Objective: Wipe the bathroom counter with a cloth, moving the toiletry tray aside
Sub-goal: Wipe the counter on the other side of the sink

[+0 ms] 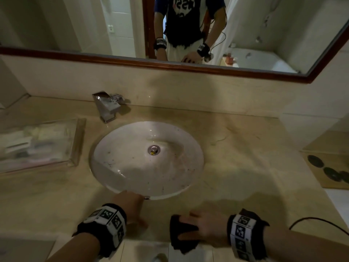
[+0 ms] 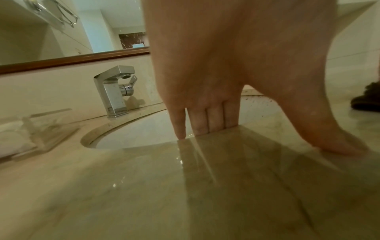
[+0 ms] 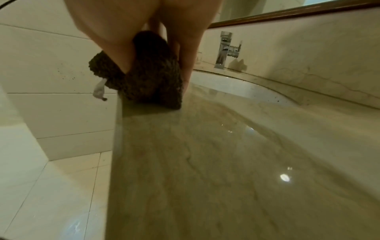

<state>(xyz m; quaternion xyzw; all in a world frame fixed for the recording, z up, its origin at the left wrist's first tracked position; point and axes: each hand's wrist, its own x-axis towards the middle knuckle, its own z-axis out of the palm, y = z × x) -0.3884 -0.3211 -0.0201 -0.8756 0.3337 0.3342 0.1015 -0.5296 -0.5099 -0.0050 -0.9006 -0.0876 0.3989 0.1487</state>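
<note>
A dark cloth (image 1: 177,229) lies bunched at the front edge of the beige marble counter (image 1: 245,157). My right hand (image 1: 188,225) holds it down, and in the right wrist view the right hand (image 3: 156,76) has thumb and fingers curled around the cloth (image 3: 156,95). My left hand (image 1: 139,203) rests on the counter at the sink's front rim; the left hand (image 2: 273,134) has straight fingers (image 2: 213,120) dipping over the rim and the thumb flat on the marble. The clear toiletry tray (image 1: 75,142) sits left of the sink, also seen as the tray (image 2: 51,134).
A white oval sink (image 1: 132,163) fills the counter's middle, with a chrome faucet (image 1: 107,106) behind it to the left. A wooden tray with dark discs (image 1: 328,167) stands at far right. A black cable (image 1: 317,220) trails near my right forearm. A mirror (image 1: 94,25) runs along the back wall.
</note>
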